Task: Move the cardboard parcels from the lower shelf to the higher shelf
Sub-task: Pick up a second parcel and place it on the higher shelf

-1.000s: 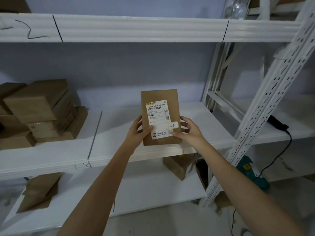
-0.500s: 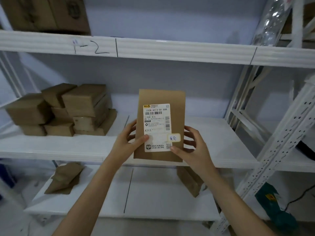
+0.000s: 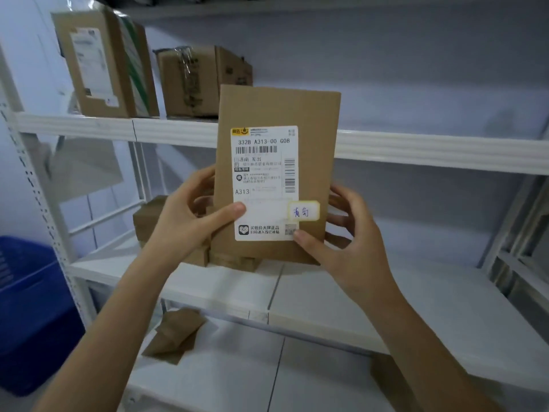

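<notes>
Now both hands, left hand (image 3: 190, 215) & right hand (image 3: 341, 242), pinch the labelled cardboard parcel (image 3: 276, 173) upright; keep it level, lift over the top shelf's lip (image 3: 416, 150), slide it in beside the taped box (image 3: 202, 81).

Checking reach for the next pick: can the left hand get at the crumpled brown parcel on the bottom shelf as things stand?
Probably not yet. The left hand is gripping the labelled parcel together with the right hand. The crumpled parcel itself lies open on the bottom shelf, with nothing over it.
</notes>
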Demonstrator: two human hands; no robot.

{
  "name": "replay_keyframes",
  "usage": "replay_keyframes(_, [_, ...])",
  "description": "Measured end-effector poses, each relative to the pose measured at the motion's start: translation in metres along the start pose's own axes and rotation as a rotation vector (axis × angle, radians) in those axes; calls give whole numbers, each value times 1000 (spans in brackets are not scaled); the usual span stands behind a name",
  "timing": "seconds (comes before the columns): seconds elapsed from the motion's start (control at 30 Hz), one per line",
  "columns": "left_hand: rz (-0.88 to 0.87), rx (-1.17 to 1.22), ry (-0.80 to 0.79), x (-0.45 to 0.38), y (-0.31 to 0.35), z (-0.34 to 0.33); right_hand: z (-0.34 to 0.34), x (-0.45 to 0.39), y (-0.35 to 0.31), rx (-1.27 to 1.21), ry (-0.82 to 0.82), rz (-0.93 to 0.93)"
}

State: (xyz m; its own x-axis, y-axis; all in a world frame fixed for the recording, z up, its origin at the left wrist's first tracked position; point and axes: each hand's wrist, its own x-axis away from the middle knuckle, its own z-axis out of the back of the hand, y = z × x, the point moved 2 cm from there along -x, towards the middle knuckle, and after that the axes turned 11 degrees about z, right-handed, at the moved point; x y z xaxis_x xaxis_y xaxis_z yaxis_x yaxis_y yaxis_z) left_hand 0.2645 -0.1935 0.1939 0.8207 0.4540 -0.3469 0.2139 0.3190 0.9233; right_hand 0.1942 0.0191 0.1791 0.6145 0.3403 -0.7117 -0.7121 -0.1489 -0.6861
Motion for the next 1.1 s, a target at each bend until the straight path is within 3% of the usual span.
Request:
replay_keyframes(0.47, [-330,23,-94,-161,55,132,-129,-149,-34,120,219,246])
replay_keyframes(0.83, [-209,136,-196,-281,59,120,-136,-256,-10,276,212,136])
replay_keyframes(1.1, [-158,142,-231,-302,25,76,-111,-256,37,296,184,24])
